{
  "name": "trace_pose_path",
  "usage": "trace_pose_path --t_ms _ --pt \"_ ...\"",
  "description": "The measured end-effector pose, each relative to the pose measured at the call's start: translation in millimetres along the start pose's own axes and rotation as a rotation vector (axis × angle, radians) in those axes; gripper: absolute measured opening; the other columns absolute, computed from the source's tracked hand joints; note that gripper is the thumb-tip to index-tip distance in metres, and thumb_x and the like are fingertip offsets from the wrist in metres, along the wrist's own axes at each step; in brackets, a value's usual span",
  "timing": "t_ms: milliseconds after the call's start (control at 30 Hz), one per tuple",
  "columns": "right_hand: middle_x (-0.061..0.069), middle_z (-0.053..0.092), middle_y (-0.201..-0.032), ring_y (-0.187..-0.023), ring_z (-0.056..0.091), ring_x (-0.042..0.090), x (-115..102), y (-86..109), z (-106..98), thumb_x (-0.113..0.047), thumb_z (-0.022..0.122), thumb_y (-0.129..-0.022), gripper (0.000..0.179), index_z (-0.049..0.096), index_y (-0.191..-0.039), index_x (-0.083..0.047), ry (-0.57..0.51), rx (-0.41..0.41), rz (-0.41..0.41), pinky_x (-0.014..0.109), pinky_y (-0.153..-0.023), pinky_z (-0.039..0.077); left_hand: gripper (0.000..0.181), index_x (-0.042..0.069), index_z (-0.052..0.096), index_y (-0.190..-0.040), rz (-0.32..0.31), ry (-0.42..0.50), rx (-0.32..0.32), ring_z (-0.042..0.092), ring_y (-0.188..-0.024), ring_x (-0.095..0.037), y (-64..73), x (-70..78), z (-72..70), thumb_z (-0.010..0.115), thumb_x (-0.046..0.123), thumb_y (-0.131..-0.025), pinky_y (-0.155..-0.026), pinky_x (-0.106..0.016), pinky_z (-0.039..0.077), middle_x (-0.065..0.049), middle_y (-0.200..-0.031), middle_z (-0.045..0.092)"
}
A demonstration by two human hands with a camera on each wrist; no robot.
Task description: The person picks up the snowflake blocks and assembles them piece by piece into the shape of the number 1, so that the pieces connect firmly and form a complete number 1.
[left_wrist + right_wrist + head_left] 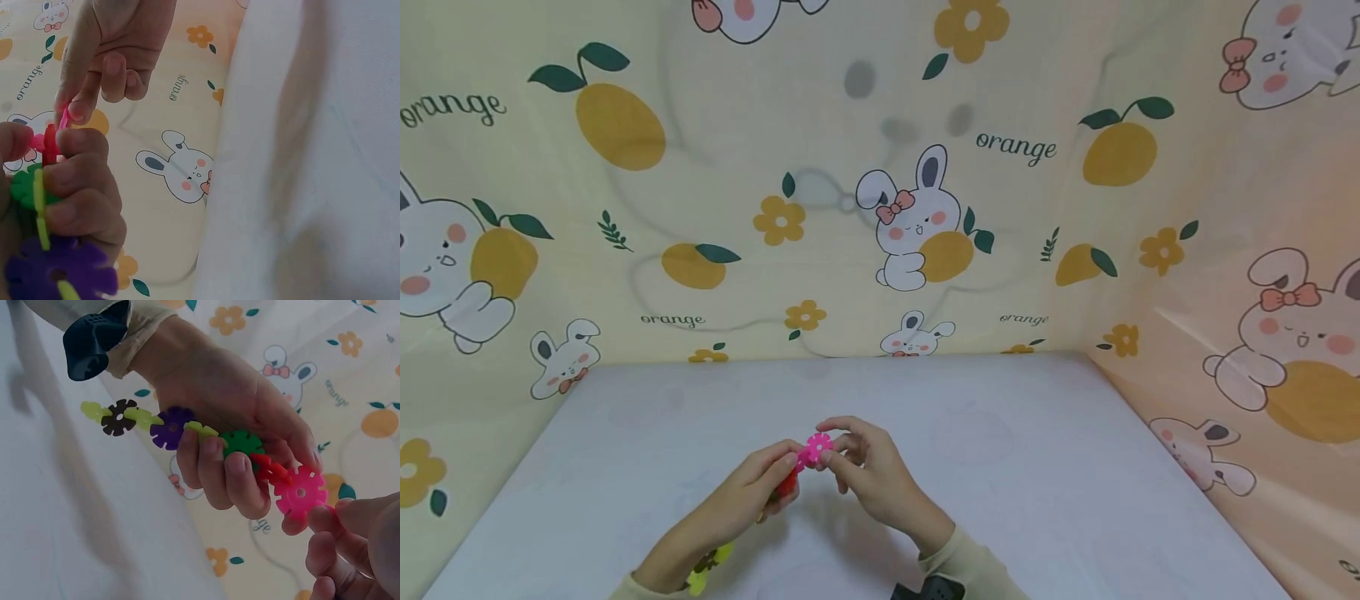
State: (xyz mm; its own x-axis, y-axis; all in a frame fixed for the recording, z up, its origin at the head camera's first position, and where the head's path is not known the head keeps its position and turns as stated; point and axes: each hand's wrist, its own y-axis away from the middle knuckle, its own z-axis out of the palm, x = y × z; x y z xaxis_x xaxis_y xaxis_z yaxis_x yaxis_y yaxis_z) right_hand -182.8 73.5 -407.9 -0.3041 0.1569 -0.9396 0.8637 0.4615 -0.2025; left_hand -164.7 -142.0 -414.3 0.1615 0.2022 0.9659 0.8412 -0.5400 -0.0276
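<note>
My left hand (741, 496) grips a chain of notched plastic snowflake discs. In the right wrist view the chain has a pink disc (301, 492), a red disc (270, 467), a green disc (244, 444), a purple disc (172, 429), a brown disc (115, 421) and several yellow ones. The left fingers curl round its middle, partly covering a yellow disc (201, 429). Between thumb and fingertips, my right hand (880, 475) pinches another pink disc (819, 447) against the chain's pink end. Whether their slots interlock, I cannot tell.
A white tabletop (1000, 467) lies under both hands. Behind it and at the sides hangs a cream cloth (820, 100) printed with rabbits and oranges. The chain's yellow tail (709, 569) hangs beside the left forearm. A black device (928, 588) sits at the right sleeve.
</note>
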Motion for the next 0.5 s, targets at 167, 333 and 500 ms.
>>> trace_pose_path --t_ms 167,333,500 --pt "0.025 0.073 -0.093 -0.055 0.054 0.007 0.8 -0.2 -0.2 -0.010 0.065 -0.098 0.030 0.065 -0.127 -0.002 0.000 0.000 -0.006 0.019 -0.058 0.045 0.042 0.000 0.054 -0.123 -0.038 0.016 -0.015 0.040 -0.058 -0.005 0.5 1.5 1.5 0.031 0.033 -0.112 -0.048 -0.016 0.035 0.000 -0.073 0.047" --pt "0.025 0.072 -0.093 -0.055 0.054 0.009 0.5 -0.4 -0.2 -0.009 0.065 -0.098 0.030 0.066 -0.127 0.000 -0.007 -0.007 0.001 0.019 -0.060 0.046 0.041 0.000 0.053 -0.123 -0.053 0.033 -0.025 0.038 -0.058 -0.006 1.2 1.9 2.7 0.033 0.034 -0.112 -0.049 -0.016 0.033 -0.001 -0.073 0.044" --pt "0.026 0.072 -0.095 -0.056 0.053 0.006 1.1 -0.9 -0.1 -0.008 0.065 -0.098 0.029 0.066 -0.126 0.001 -0.019 -0.021 0.006 0.021 -0.059 0.048 0.040 0.000 0.052 -0.122 -0.053 0.025 -0.034 0.036 -0.057 -0.006 1.2 1.5 2.9 0.033 0.033 -0.112 -0.047 -0.016 0.031 0.000 -0.071 0.042"
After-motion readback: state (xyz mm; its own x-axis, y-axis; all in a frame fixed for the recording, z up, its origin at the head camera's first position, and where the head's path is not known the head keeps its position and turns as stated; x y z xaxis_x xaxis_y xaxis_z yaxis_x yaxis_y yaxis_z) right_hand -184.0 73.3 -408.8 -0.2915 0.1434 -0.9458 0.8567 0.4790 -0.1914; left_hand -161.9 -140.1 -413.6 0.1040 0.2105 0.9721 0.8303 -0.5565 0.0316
